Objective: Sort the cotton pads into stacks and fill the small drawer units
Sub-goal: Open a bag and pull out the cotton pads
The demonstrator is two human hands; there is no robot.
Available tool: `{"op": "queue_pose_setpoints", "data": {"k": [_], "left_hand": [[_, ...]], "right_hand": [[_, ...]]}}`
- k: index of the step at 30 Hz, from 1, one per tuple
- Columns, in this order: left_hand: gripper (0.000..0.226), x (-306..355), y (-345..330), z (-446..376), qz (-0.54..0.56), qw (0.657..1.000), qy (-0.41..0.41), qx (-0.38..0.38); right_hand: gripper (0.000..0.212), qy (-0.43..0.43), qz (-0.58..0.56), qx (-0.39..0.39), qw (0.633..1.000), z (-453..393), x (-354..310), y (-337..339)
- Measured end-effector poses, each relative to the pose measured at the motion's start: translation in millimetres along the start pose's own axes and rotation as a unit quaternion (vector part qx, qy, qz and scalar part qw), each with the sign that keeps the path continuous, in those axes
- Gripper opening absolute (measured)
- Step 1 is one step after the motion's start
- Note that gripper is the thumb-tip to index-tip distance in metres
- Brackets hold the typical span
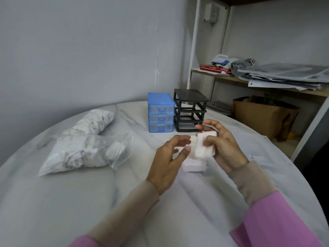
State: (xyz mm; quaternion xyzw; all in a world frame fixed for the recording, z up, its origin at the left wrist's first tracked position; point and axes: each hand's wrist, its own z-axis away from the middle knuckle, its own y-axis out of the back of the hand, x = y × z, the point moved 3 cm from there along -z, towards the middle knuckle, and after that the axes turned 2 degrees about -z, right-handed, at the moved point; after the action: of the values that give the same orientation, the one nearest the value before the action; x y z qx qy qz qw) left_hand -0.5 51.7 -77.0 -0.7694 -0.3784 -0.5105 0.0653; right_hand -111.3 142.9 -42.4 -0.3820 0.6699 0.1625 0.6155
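Two drawer units (161,112) (190,110) side by side frame centre; pad bags (83,148) left; pad stack (194,165) below hands; shelf (267,82) upper right.

No legible text: white lettering on the red books (215,69), far right shelf, is too blurred to read.

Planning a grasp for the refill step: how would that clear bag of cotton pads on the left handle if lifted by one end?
The clear bag would probably sag: its film is wrinkled and slumps on the table. Likely light for its bulk, since it holds only loose pads. The glossy film may slip in the fingers.
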Motion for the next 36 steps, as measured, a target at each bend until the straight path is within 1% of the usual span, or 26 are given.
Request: {"op": "queue_pose_setpoints", "data": {"k": [2,5,7,9,10,13,15,17,19,22,24,28,32,36], "left_hand": [[0.016,0,3,-2,0.096,0.994,0.047,-0.002],[0.02,-3,8,-6,0.117,0.992,0.054,0.01],[0.019,-6,12,-8,0.138,0.988,0.066,0.025],[0.018,-7,16,-9,0.165,0.983,0.077,0.04],[0.018,-7,18,-9,0.177,0.98,0.079,0.047],[0.02,-6,22,-10,0.216,0.97,0.087,0.064],[0.017,-3,22,-9,0.235,0.966,0.089,0.061],[0.013,-1,21,-9,0.255,0.961,0.095,0.051],[0.016,0,20,-8,0.271,0.956,0.104,0.044],[0.02,2,19,-7,0.257,0.961,0.091,0.043],[0.02,1,20,-7,0.236,0.967,0.078,0.059],[0.02,-2,22,-7,0.191,0.976,0.066,0.079],[0.019,-4,24,-7,0.131,0.986,0.045,0.094],[0.021,-1,24,-6,0.14,0.985,0.034,0.09]], "right_hand": [[0.05,-0.003,-0.021,-0.048,0.999,2,3,-7],[0.046,0.007,-0.009,-0.099,0.995,4,9,-15],[0.043,0.025,0.023,-0.111,0.993,5,12,-17],[0.039,0.053,0.055,-0.097,0.992,6,11,-18],[0.038,0.072,0.067,-0.077,0.992,6,10,-18],[0.039,0.121,0.105,0.018,0.987,6,8,-15],[0.039,0.132,0.1,0.051,0.985,5,9,-12],[0.031,0.127,0.09,0.027,0.987,5,9,-14],[0.023,0.12,0.098,-0.003,0.988,7,11,-19],[0.019,0.114,0.088,-0.009,0.989,8,13,-23],[0.019,0.103,0.074,-0.016,0.992,10,14,-25],[0.016,0.092,0.083,-0.032,0.992,11,16,-29],[0.019,0.101,0.116,-0.015,0.988,9,19,-30],[0.014,0.082,0.098,0.007,0.992,8,20,-27]]}}
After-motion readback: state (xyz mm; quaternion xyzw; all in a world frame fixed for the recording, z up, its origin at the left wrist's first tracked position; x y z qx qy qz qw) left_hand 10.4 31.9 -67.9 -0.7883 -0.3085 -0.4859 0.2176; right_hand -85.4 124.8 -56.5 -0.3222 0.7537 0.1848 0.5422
